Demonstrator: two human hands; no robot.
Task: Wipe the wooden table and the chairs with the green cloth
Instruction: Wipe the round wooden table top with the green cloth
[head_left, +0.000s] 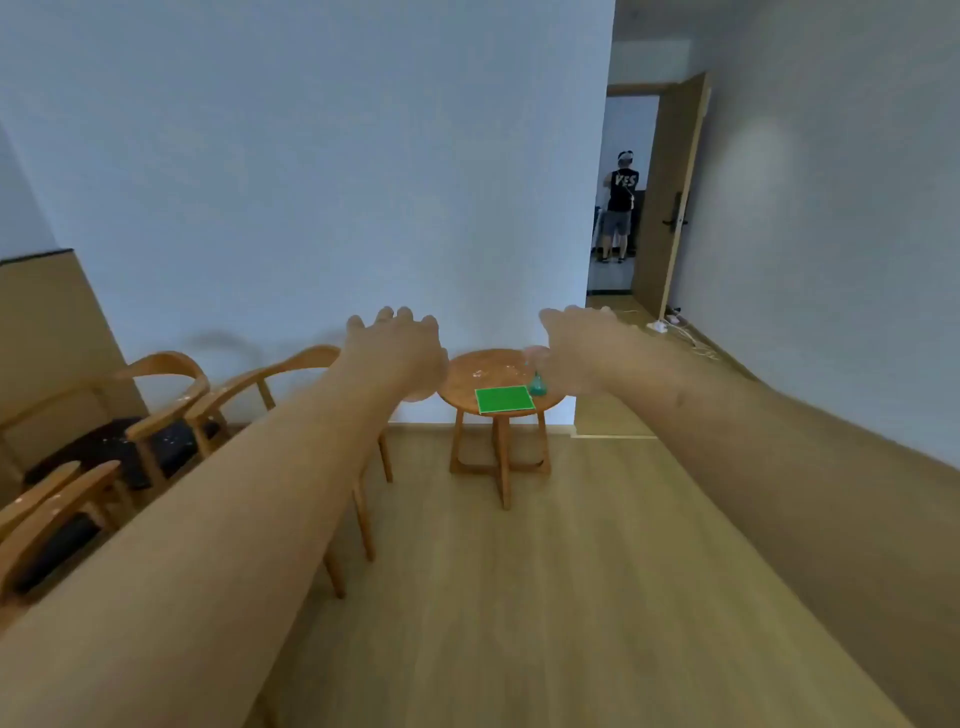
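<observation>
- While both bare arms stretch forward in the head view, the left hand (397, 353) is raised with its back to the camera, fingers spread and loosely bent at the tips, its grip holding nothing.
- The right hand (582, 353) is raised the same way, fingers relaxed and blurred, its grip likewise empty.
- Both hands hang in the air, well short of the small round wooden counter (467, 376) that stands on three legs near the white wall (311, 156).
- The green cloth (504, 399) lies flat as a neat rectangle on the near part of the counter top, one edge close to the rim.
- Just beside the cloth's right corner stands a small teal bottle (537, 384), partly hidden by the right hand; what it is exactly I cannot tell.
- The far part of the counter top shows pale glints or smears.
- To the left, wooden chairs (171, 410) with curved backs and dark seats stand in a row along the wall; the nearest one sits partly behind the left forearm.
- The wooden floor (519, 597) runs to the right toward an open door (670, 197).
- Through the doorway, another person (621, 208) in a dark top and shorts stands facing away.
- A white power strip (658, 326) with cords lies on the floor near the door.
</observation>
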